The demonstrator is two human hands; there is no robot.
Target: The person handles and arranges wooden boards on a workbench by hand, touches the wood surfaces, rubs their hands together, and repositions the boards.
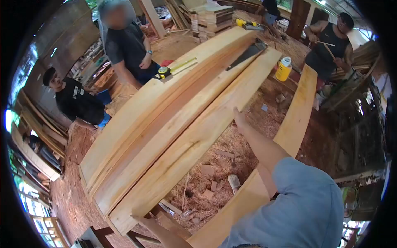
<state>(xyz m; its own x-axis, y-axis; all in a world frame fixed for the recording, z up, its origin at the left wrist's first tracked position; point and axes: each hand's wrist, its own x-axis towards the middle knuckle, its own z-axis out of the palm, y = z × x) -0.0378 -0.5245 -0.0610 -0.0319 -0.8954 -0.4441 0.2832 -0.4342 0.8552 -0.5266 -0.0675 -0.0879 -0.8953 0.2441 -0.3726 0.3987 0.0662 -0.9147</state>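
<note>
A long, pale wooden plank (194,142) lies along the near side of a row of boards. My left hand (140,219) grips its near end, with fingertips on the edge and the other fingers hidden below. Farther along the same edge, my right hand (238,117) holds the plank, its thumb on top and most fingers out of sight. A narrow dark gap separates this plank from the wooden board (165,140) beside it. On the boards rest a handsaw (247,54) and a yellow tape measure (164,73) with some blade pulled out.
A yellow bottle (283,69) stands beyond the plank's far end. Another long board (297,111) runs along my right side. Wood shavings and offcuts (208,170) litter the ground. Several people are around, one person (128,45) across the boards. A yellow power tool (247,24) sits at the far end.
</note>
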